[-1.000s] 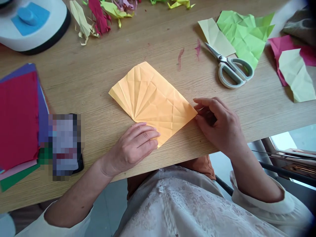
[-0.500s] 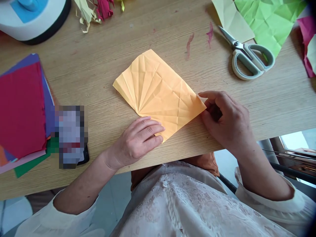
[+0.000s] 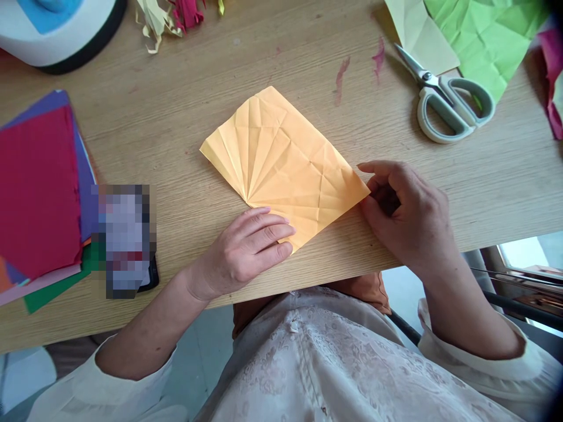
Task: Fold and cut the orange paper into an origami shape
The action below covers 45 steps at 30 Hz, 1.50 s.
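Head view, orange paper [image 3: 285, 167], flat, fan-creased, left hand [image 3: 246, 249] pressing corner

**Creased orange paper [image 3: 281, 164] lies flat by the worktop's edge**

It is a rectangular sheet turned at a slant, with one corner pointing away and one to the right. Fan-shaped creases radiate from a point on its near-left edge, and crossing diagonal creases mark its right half. It rests flat on the wooden worktop [image 3: 176, 117].

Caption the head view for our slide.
Left hand and right hand touch creased orange paper on wooden table, scissors behind.
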Tool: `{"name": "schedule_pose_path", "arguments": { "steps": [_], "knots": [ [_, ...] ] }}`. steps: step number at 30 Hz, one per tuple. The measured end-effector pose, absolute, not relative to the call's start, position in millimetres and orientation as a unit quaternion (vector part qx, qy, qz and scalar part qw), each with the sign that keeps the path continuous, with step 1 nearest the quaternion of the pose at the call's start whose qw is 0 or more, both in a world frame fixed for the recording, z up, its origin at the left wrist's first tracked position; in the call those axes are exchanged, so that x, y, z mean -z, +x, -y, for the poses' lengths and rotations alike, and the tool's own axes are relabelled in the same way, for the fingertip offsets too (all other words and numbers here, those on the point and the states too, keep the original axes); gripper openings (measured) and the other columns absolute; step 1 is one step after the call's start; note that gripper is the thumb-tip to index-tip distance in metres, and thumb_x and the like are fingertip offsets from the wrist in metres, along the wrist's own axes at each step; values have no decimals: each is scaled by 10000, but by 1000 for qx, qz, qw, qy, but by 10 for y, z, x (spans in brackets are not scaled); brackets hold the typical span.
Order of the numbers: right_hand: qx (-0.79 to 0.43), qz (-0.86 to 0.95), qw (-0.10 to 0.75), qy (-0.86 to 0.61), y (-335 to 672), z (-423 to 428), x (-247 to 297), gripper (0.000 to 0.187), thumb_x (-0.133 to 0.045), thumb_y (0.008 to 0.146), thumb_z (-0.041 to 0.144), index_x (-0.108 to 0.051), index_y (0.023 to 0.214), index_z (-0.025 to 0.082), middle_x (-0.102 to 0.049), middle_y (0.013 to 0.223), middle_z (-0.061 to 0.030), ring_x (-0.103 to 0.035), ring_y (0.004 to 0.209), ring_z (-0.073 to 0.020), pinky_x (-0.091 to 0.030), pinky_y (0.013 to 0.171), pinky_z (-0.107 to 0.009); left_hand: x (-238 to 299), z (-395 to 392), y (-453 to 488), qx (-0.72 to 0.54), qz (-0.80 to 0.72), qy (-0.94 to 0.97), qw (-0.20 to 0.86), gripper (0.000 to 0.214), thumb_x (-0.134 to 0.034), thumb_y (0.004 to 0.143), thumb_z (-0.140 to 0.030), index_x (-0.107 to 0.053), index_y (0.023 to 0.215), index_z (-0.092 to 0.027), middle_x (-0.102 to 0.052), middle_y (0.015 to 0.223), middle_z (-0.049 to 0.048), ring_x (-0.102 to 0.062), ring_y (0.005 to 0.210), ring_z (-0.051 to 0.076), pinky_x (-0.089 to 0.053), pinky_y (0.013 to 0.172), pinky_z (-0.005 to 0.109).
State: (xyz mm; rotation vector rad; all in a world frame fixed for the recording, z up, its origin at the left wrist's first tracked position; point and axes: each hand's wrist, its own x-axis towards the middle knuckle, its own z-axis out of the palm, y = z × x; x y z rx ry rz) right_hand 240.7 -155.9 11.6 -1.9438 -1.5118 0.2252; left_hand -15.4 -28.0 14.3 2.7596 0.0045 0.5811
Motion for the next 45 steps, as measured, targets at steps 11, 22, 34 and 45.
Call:
{"name": "schedule_pose_path", "arguments": {
  "steps": [11, 22, 34, 45],
  "knots": [
    [-73, 585, 328, -739, 2413, 1558, -108, 428, -568, 820, 93, -642, 1213, 245, -648, 867, -16, -637, 743, -192, -535, 692, -341, -127, 287, -194, -199, 18, 968, 154, 119, -638, 926, -76, -656, 982, -179, -763, 1157, 102, -690, 1185, 231, -542, 1082, 479],
    [-69, 589, 327, -736, 2412, 1554, -112, 437, -566, 800, 75, -643, 1204, 221, -641, 858, -10, -631, 732, -176, -533, 692, -324, -157, 297, -184, -204, 33, 970, 124, 90, -640, 927, -69, -652, 952, -155, -769, 1151, 137, -707, 1176, 238, -553, 1077, 461],
    [-81, 576, 331, -743, 2414, 1559, -121, 443, -576, 805, 88, -641, 1208, 259, -654, 867, -13, -644, 746, -194, -531, 698, -340, -187, 303, -192, -202, 47, 970, 125, 88, -645, 916, -37, -654, 981, -97, -758, 1169, 206, -706, 1185, 272, -569, 1062, 478],
    [-66, 586, 325, -740, 2416, 1550, -120, 448, -563, 786, 66, -650, 1199, 215, -649, 852, -7, -633, 734, -173, -527, 693, -321, -146, 294, -281, -194, 57, 971, 129, 195, -658, 902, -25, -679, 1090, -75, -738, 1229, 200, -666, 1253, 270, -571, 1081, 423]
  ]
}}
